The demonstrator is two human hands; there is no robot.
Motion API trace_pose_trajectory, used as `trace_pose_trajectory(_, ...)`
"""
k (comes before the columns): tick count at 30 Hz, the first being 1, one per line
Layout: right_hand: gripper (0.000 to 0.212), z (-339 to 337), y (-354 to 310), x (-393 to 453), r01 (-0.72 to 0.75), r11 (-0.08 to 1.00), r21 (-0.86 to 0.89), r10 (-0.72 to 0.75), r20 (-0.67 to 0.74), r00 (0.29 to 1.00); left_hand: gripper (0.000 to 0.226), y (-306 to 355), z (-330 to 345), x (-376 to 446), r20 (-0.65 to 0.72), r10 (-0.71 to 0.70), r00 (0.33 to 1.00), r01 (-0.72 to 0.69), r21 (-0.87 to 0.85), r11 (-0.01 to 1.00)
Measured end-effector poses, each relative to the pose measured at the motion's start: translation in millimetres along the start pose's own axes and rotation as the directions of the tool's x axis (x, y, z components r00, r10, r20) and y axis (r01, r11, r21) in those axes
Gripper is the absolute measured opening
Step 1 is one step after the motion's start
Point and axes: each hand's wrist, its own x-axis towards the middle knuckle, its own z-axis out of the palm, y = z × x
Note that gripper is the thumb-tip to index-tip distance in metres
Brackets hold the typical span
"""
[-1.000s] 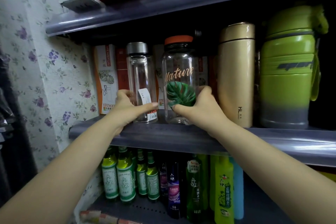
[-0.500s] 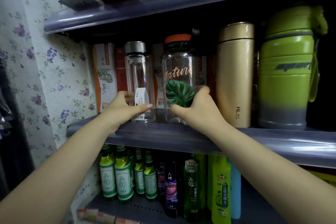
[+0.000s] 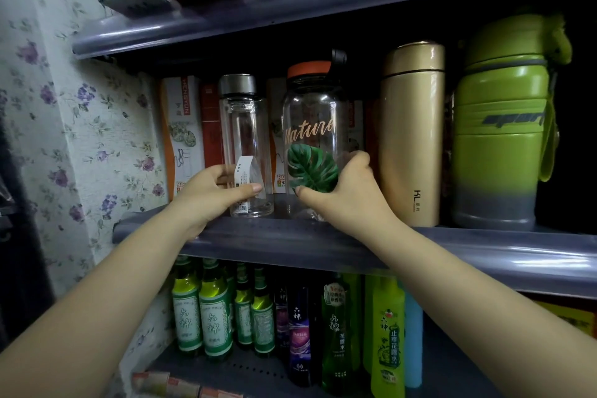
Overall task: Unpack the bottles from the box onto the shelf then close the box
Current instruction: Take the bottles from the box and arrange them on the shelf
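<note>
Head view: I am gripping the slim clear bottle (image 3: 246, 145) in my left hand (image 3: 213, 195) and the leaf-print bottle (image 3: 315, 139) in my right hand (image 3: 347, 195), seating both upright behind the shelf (image 3: 484, 255) front edge before releasing.

Gold flask (image 3: 411, 132), lime-and-grey jug (image 3: 499, 126), purple-flowered wallpaper (image 3: 80, 126), orange-capped leaf-print bottle (image 3: 311, 113)

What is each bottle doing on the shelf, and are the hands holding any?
Slim clear bottle: upright, empty, silver cap on, left hand gripping it.
Nature bottle: upright, empty, orange cap on, right hand gripping it.
Gold flask: upright, capped, untouched.
Green flask: upright, closed, untouched.
</note>
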Motion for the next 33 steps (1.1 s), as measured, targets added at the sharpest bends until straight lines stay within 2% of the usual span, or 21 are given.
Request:
trace_pose_trajectory(9, 0.083, 0, -8, -5, -0.034, 0.997, -0.074, 0.035, 0.005, 0.999, 0.051, 0, -1, -3, 0.005, 0.020, 1.000, -0.021, 0.096, 0.995)
trace_pose_trajectory(15, 0.081, 0, -16, -10, -0.043, 0.990, -0.134, 0.044, 0.001, 0.999, 0.095, 6, -7, -10, 0.004, 0.026, 1.000, -0.027, 0.208, 0.978)
trace_pose_trajectory(17, 0.085, -2, -18, -9, -0.052, 0.989, -0.138, 0.053, 0.003, 0.999, 0.115, 11, -7, -16, -0.037, 0.045, 0.998, -0.037, 0.213, 0.976)
trace_pose_trajectory(18, 0.088, -4, -18, -10, -0.054, 0.989, -0.134, 0.055, 0.005, 0.998, 0.116, 14, -5, -22, -0.077, 0.070, 0.995, -0.054, 0.190, 0.980)
trace_pose_trajectory(21, 0.102, -12, -19, -18, -0.020, 0.997, -0.068, 0.021, 0.011, 1.000, 0.097, 15, -1, -41, -0.235, 0.219, 0.947, -0.190, 0.140, 0.972)
trace_pose_trajectory(23, 0.102, -16, -22, -32, 0.033, 0.999, 0.008, -0.033, 0.003, 0.999, 0.087, 12, 0, -56, -0.297, 0.301, 0.906, -0.269, 0.142, 0.952)
trace_pose_trajectory(28, 0.069, -19, -28, -68, 0.237, 0.966, 0.099, -0.232, -0.060, 0.971, 0.067, -1, -3, -81, -0.355, 0.317, 0.880, -0.315, 0.065, 0.947)
trace_pose_trajectory(33, 0.050, 6, -30, -84, 0.323, 0.913, 0.248, -0.341, 0.035, 0.939, 0.064, -12, -18, -111, -0.417, 0.296, 0.860, -0.322, 0.008, 0.947)
